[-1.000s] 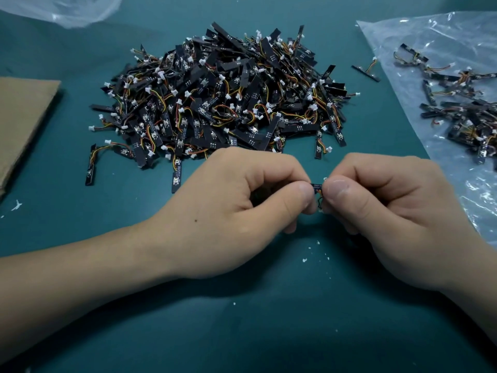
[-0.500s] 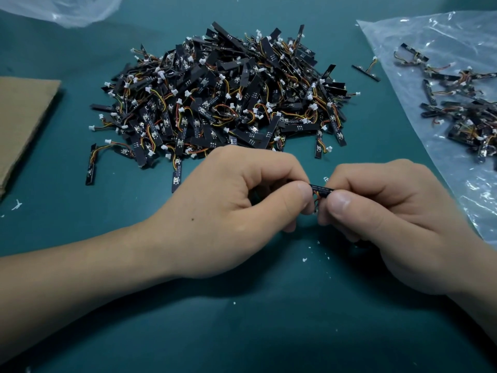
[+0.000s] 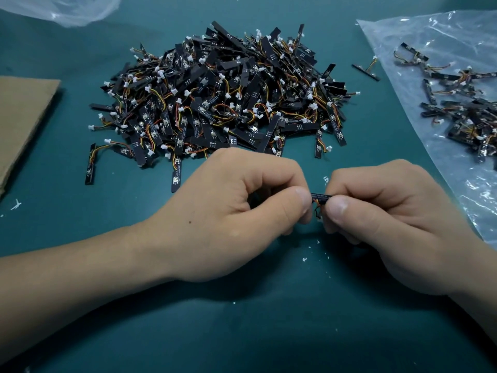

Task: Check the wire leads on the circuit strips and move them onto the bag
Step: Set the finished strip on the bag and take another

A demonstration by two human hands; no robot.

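Many unchecked circuit strips sit heaped at twelve o'clock, within easy reach. The left hand pinches one strip between thumb and curled fingers. The right hand pinches its other end, probably to expose the wire leads dangling beneath. Checked strips lie on the bag at two o'clock.

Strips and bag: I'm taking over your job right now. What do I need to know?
Hands: left hand and right hand pinch one strip between them, wires hanging below.
The pile lies behind the hands; one stray strip lies beside the bag.
Done: a small batch on the bag.
Left: finish this strip, put it on the bag, then the pile.
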